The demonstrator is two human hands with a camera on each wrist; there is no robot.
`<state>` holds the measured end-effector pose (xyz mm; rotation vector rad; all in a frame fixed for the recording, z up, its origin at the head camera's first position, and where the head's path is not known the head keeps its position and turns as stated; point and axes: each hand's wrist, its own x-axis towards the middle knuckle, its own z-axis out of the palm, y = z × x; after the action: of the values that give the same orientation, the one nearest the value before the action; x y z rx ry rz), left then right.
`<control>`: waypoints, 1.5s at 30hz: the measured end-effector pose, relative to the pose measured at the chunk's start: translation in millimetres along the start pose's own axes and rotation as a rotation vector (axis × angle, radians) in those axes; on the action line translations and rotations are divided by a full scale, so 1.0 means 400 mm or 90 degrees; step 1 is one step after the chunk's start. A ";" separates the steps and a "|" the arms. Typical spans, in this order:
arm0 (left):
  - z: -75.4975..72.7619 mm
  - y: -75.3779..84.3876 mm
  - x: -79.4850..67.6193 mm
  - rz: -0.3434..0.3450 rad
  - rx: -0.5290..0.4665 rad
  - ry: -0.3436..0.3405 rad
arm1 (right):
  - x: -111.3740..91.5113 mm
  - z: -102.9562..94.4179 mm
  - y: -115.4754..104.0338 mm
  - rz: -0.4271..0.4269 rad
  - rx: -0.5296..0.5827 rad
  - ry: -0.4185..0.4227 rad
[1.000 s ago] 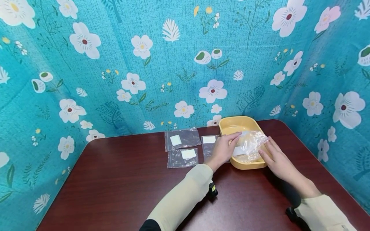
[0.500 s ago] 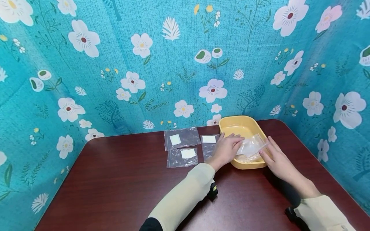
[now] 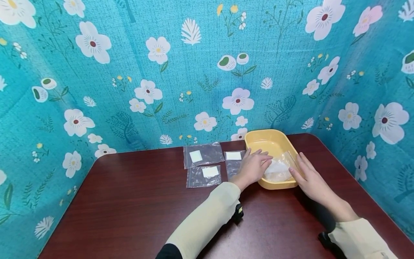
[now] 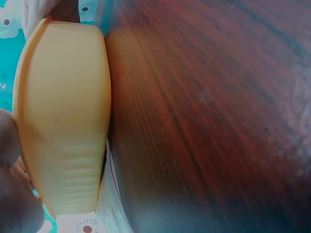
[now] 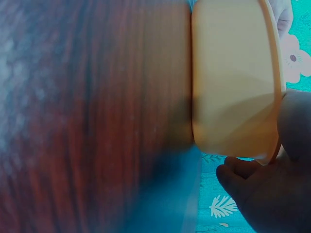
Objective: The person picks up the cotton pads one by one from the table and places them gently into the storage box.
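In the head view a yellow plastic bin (image 3: 277, 186) stands at the back right of the table. Clear plastic bags (image 3: 279, 169) lie in its near half, with a whitish patch showing through. My left hand (image 3: 253, 166) reaches over the left rim, fingers extended and loosely spread, its fingertips close over the bags. At the right rim, my right hand (image 3: 312, 180) holds the bin's side, thumb over the inside and fingers along the outside. The right wrist view shows that hand's fingers (image 5: 233, 177) against the outer wall. The left wrist view shows the bin's outer wall (image 4: 68, 107).
Left of the bin, several flat zip bags lie on the dark red wooden table (image 3: 136, 208): one at the back (image 3: 210, 153), one in front (image 3: 197, 180), one partly behind my left hand (image 3: 232, 167). Each has a white label. A blue floral curtain (image 3: 181, 72) surrounds the table's far sides.
The clear bag that my left hand pinched has gone down into the bin and now lies flat. My left fingers have loosened from it. The right hand has stayed at the rim.
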<state>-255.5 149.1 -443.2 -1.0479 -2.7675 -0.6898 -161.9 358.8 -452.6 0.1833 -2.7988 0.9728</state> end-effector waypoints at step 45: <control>-0.100 -0.124 -0.149 -0.030 -0.228 0.070 | 0.005 -0.001 -0.002 0.020 -0.009 -0.032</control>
<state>-245.1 62.6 -440.8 -0.9651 -2.6403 -1.2450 -163.8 358.3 -451.3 0.1644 -2.8616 0.9672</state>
